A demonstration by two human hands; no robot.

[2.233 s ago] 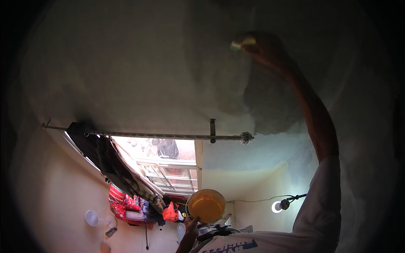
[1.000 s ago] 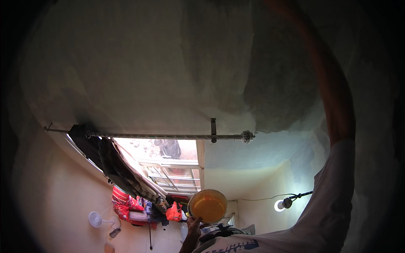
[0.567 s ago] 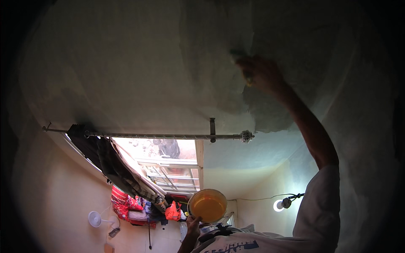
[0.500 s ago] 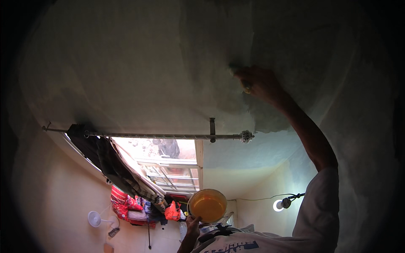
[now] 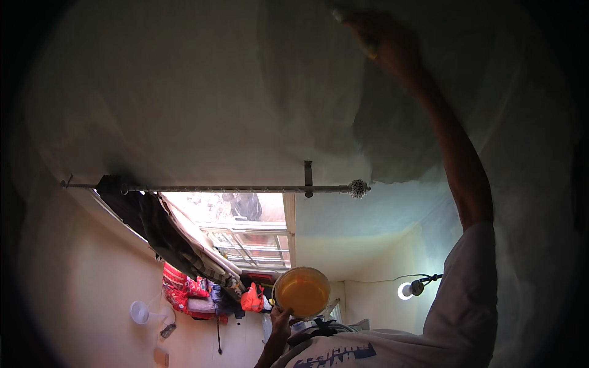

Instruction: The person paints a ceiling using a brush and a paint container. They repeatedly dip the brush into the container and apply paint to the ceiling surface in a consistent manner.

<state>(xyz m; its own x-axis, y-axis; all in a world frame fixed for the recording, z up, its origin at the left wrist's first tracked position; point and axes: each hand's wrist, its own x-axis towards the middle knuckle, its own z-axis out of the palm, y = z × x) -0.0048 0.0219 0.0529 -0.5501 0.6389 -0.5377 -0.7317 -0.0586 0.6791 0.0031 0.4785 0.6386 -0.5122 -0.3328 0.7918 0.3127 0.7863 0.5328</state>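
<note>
My left hand (image 5: 281,320) is closed on the near rim of a round bucket (image 5: 301,272), low in the middle of the view. Yellow-orange liquid (image 5: 305,299) shows inside it. High against the grey wall (image 5: 184,110), my right hand (image 5: 380,40) reaches up with its fingers closed. A small pale tip shows at the fingers and a yellowish bit under the hand; shade and blur hide what kind of thing it is. A darker, damp-looking patch (image 5: 399,129) covers the wall below and around this hand.
Below my right hand, a curtain rod (image 5: 245,189) with a round finial (image 5: 358,189) crosses the wall above a bright window (image 5: 245,239). A dark curtain (image 5: 147,214) hangs at its left. A lit bulb (image 5: 405,291), red bundles (image 5: 178,282) and a white fan-like object (image 5: 140,312) are lower.
My right hand has moved up the wall. The bucket stays in my left hand, in nearly the same place. The view has shifted slightly.
</note>
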